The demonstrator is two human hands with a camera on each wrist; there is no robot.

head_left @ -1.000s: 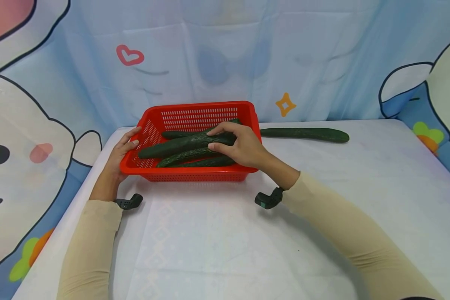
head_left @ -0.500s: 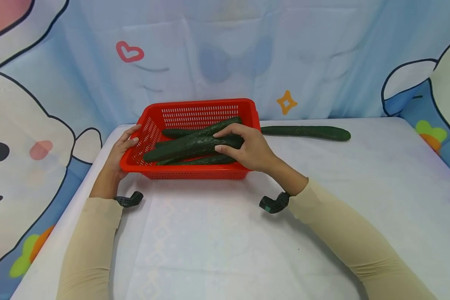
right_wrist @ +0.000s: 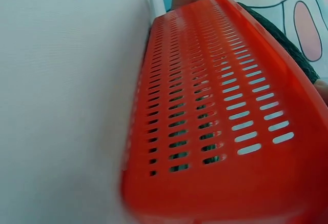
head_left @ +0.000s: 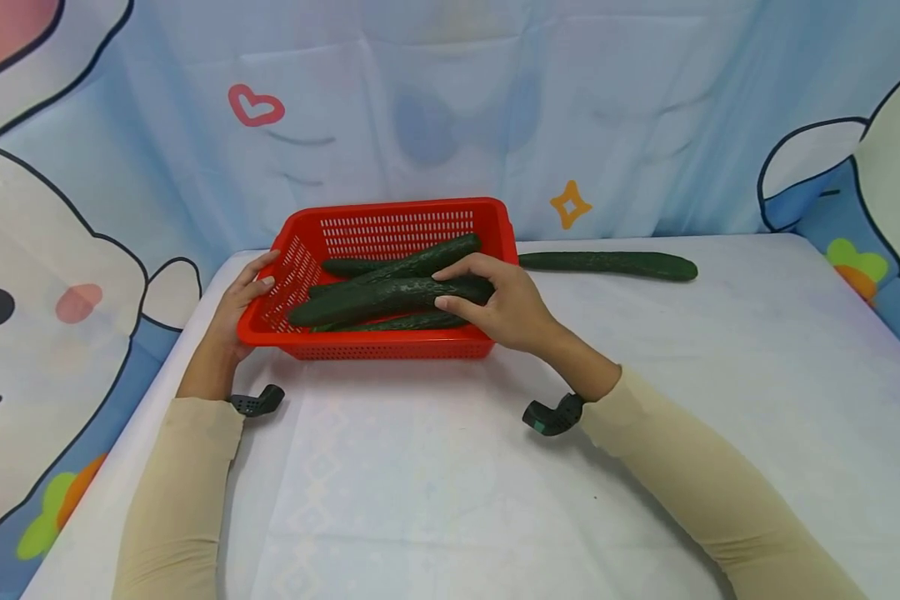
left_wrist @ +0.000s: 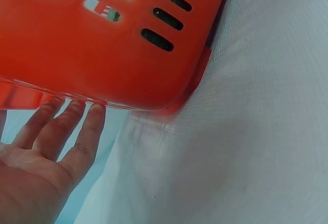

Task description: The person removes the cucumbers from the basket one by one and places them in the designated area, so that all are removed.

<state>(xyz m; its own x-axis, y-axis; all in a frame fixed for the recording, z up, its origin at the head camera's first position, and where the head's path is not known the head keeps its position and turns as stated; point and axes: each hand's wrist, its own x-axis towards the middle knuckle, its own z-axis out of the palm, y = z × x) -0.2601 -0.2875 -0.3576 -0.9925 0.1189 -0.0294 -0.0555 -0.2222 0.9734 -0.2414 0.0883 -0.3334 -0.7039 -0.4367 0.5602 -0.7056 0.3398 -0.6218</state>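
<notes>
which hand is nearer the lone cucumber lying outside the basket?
Right. The right hand grips a cucumber over the red basket, just left of the lone cucumber. The left hand rests on the basket's far left rim.

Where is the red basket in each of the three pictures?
Head view: the red basket sits on the white table, left of middle, with cucumbers in it.
Left wrist view: the basket's wall fills the top left, above the left hand.
Right wrist view: its slotted side runs up from the bottom right.
Shared landmark: the white tablecloth under the basket shows in all three.
</notes>
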